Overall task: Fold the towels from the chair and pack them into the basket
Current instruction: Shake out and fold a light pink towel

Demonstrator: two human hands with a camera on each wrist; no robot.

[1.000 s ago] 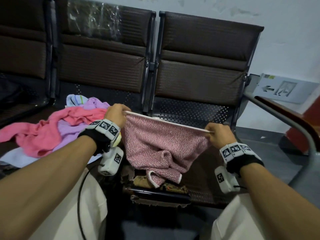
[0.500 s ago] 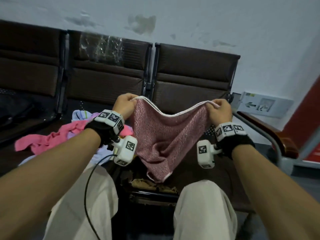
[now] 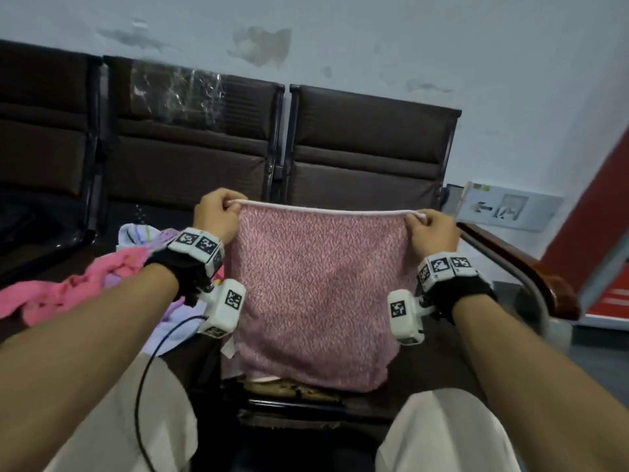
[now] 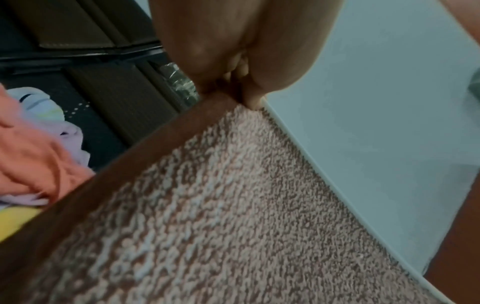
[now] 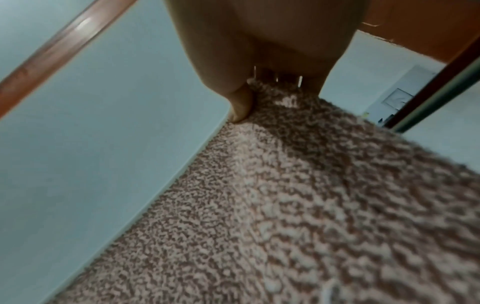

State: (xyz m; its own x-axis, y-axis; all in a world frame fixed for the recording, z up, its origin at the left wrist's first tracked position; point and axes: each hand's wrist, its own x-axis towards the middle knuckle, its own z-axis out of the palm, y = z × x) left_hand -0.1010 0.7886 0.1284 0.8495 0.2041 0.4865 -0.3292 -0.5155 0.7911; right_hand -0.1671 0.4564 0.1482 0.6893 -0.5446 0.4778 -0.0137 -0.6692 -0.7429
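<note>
Now pulled taut where half a second ago sagging: pink towel (image 3: 316, 287), top edge level, hanging flat above the chair seat (image 3: 306, 400). Pinched at its upper corners by left hand (image 3: 218, 214) and right hand (image 3: 432, 229), long axis side to side.

Dim, even indoor light with soft shadows; the wall (image 3: 408, 46) read pale blue-grey. Both wrist views were blurred, the towel (image 4: 233, 226) softest near the lens. The head view bent at its edges.

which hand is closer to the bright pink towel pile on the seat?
Left. The left hand pinches the speckled towel corner just above and beside the bright pink towel pile; the right hand holds the far corner, across the towel's width.
</note>
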